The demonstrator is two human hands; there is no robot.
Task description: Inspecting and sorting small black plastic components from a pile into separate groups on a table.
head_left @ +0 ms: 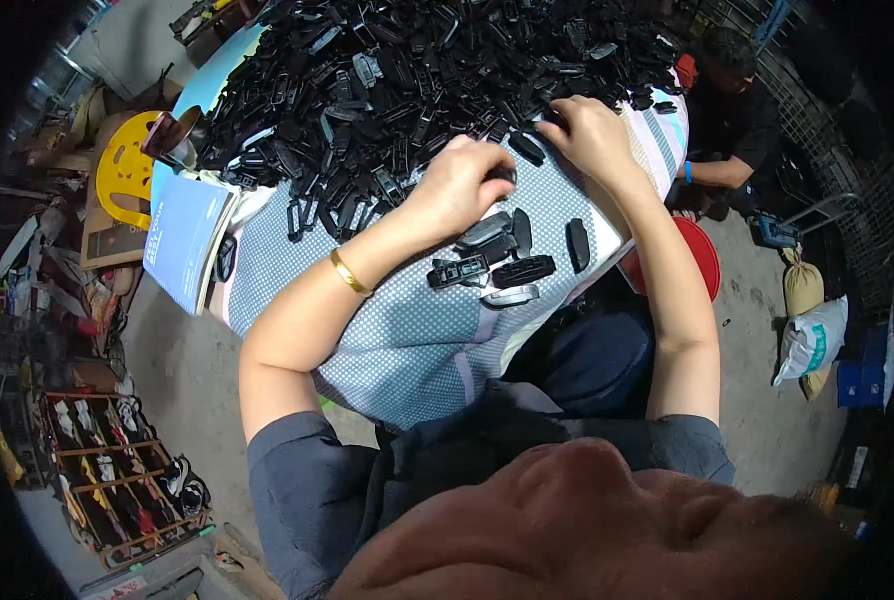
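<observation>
Left grip (457,184) pinches a small black plastic piece (505,174), judged light, stiff, best edge-held; right grip (591,137), farther right, cannot be determined.

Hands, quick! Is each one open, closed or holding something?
Left hand: curled, a small, dark plastic piece by its fingertips; can't tell if gripped.
Right hand: curled at the heap of black plastic pieces; can't tell if it's holding any.
</observation>
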